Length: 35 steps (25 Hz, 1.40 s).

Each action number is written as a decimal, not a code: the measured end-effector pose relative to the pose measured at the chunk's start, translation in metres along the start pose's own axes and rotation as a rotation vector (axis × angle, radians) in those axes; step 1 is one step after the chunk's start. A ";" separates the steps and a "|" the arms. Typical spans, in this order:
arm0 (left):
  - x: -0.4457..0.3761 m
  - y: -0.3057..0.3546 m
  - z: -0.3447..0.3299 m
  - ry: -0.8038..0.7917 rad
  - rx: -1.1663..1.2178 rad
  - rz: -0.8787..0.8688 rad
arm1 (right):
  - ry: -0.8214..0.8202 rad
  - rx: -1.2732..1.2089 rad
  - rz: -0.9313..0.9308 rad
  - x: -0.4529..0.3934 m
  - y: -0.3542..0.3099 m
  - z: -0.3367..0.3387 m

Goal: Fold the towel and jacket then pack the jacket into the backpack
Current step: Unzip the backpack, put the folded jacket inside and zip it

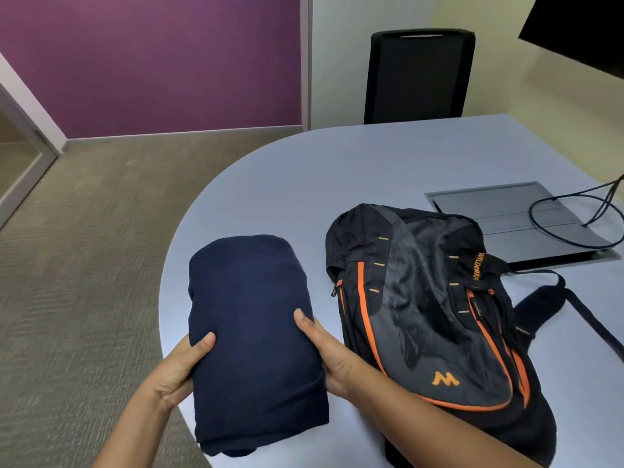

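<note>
Head view: backpack [435, 319] strap reads "WILDCRAF".

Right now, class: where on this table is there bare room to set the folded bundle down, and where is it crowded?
Bare table lies beyond the navy bundle and the backpack, toward the chair. Crowded: the right side, with the backpack, its straps, the grey panel and the cable. Only a narrow strip separates bundle and backpack, where the right hand sits.
</note>
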<state>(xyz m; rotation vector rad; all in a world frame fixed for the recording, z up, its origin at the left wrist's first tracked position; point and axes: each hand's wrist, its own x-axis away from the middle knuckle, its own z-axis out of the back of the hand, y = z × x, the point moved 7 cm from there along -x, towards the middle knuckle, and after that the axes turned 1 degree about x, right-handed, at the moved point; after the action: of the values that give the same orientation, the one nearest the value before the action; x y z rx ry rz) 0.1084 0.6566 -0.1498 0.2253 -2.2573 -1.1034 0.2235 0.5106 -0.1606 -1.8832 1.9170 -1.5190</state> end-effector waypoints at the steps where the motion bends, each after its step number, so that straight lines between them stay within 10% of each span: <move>1: 0.001 0.003 -0.005 -0.029 -0.073 0.015 | 0.007 -0.036 0.012 0.001 0.000 0.002; 7: -0.005 0.022 -0.049 0.053 -0.187 -0.119 | 0.014 -0.238 0.071 0.015 -0.020 0.013; 15: 0.006 -0.034 -0.144 -0.243 0.121 0.316 | 0.069 -0.380 0.171 0.096 -0.042 0.056; 35: -0.013 -0.062 -0.294 -0.431 0.316 -0.181 | 0.251 -0.433 0.682 0.187 -0.027 0.102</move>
<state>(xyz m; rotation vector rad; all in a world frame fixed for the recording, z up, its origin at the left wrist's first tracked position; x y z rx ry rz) 0.2857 0.4286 -0.0657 0.3524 -2.8459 -0.9461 0.2603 0.3113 -0.0904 -0.9414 2.7754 -1.2165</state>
